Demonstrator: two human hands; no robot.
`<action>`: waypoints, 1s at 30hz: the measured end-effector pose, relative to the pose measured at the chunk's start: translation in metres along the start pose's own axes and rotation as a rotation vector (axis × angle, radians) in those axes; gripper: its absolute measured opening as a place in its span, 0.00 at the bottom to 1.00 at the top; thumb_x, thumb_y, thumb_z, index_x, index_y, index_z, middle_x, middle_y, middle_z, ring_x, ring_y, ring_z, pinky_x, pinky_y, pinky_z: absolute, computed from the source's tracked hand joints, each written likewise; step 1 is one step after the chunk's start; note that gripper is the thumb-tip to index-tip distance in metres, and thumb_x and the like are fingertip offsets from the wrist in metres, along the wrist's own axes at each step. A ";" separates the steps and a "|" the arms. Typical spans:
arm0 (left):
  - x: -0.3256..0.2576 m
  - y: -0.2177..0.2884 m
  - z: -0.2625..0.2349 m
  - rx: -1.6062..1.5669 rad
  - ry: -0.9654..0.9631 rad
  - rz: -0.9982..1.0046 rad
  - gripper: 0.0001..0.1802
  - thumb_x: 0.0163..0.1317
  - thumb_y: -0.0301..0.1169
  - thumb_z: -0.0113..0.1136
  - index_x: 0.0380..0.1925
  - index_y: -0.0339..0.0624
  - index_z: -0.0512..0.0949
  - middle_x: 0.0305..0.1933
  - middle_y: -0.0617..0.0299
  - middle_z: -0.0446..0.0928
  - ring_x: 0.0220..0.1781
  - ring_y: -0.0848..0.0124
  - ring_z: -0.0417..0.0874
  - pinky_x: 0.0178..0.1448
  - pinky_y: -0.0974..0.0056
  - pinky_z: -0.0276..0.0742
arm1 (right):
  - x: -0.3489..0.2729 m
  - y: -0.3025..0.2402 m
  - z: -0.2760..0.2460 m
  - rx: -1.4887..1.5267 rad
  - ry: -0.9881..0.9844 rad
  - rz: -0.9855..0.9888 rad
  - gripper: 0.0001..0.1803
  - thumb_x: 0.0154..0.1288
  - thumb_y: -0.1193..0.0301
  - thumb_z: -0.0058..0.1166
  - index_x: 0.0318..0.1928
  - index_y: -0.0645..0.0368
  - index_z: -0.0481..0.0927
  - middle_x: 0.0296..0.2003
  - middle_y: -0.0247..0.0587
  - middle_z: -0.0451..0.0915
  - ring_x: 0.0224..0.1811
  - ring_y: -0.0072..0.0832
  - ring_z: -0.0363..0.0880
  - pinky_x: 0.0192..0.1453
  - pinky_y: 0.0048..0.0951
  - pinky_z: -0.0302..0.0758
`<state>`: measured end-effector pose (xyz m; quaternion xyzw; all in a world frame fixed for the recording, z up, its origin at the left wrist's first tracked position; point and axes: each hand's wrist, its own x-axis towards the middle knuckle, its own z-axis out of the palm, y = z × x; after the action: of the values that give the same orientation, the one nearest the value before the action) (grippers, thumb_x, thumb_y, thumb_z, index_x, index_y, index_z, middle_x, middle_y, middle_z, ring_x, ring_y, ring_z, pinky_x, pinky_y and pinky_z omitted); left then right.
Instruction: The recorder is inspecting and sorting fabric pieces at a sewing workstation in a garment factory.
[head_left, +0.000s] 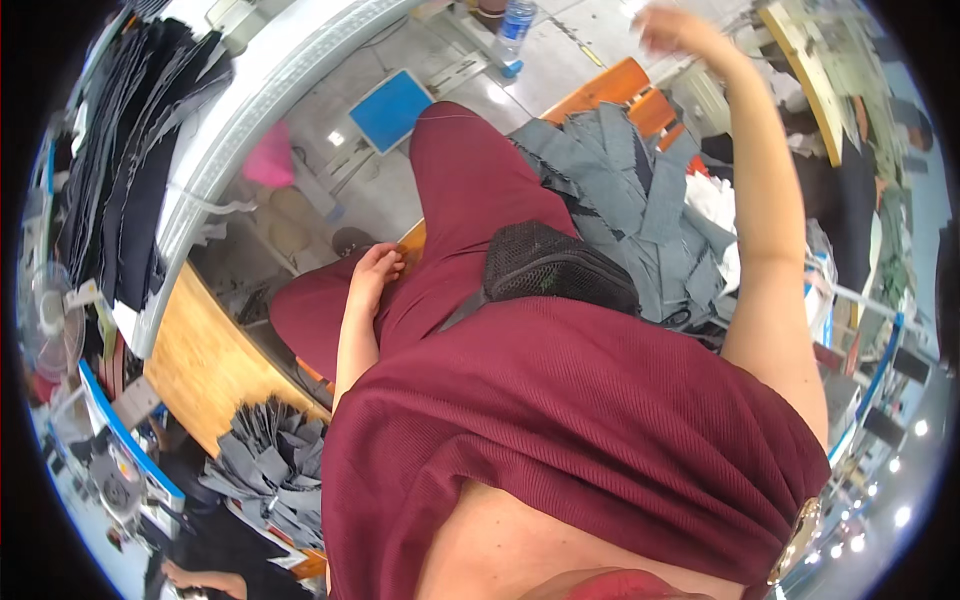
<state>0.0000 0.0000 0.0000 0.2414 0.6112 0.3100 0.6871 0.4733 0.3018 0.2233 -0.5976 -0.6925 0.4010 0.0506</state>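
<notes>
My left hand point(378, 266) lies low beside my dark red trouser leg point(480, 180), its fingers loosely bent and apart, with nothing seen in them. My right arm stretches far out to the upper right. At its end my right hand point(680, 35) is smeared by motion, so I cannot make out its fingers or anything in them. A heap of grey-blue cut fabric pieces point(635, 190) lies to the right of my lap, below that outstretched arm. Across my waist sits a black mesh bag point(555, 268).
Dark fabric strips point(135, 150) are stacked on the white worktable point(290, 65) at the left. A bundle of grey pieces point(270, 465) sits at the lower left by a wooden board point(210, 360). On the floor side are a blue pedal point(393, 110), a water bottle point(514, 30) and an orange wooden seat point(600, 88).
</notes>
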 end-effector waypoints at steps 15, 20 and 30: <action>0.009 -0.001 0.020 0.139 -0.115 0.005 0.11 0.64 0.30 0.49 0.44 0.37 0.74 0.31 0.64 0.75 0.29 0.77 0.74 0.34 0.74 0.69 | -0.077 0.047 0.226 -0.653 0.316 0.326 0.31 0.48 0.54 0.63 0.49 0.58 0.71 0.47 0.48 0.72 0.53 0.43 0.71 0.55 0.42 0.70; 0.010 -0.005 0.005 0.090 -0.074 0.050 0.14 0.64 0.32 0.48 0.47 0.38 0.72 0.34 0.64 0.76 0.32 0.77 0.75 0.39 0.73 0.70 | -0.071 0.071 0.207 -0.616 0.217 0.096 0.17 0.47 0.60 0.63 0.31 0.59 0.76 0.38 0.47 0.73 0.45 0.44 0.73 0.49 0.39 0.71; 0.005 0.000 0.008 0.227 -0.046 0.237 0.16 0.62 0.31 0.53 0.48 0.37 0.72 0.35 0.63 0.77 0.37 0.74 0.77 0.45 0.70 0.72 | -0.078 -0.038 0.117 -0.334 0.004 -0.174 0.14 0.55 0.66 0.57 0.37 0.63 0.73 0.32 0.51 0.78 0.39 0.41 0.77 0.43 0.36 0.71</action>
<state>0.0080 0.0042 -0.0027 0.3947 0.5938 0.3122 0.6278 0.4010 0.1780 0.1999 -0.5362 -0.7985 0.2732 -0.0134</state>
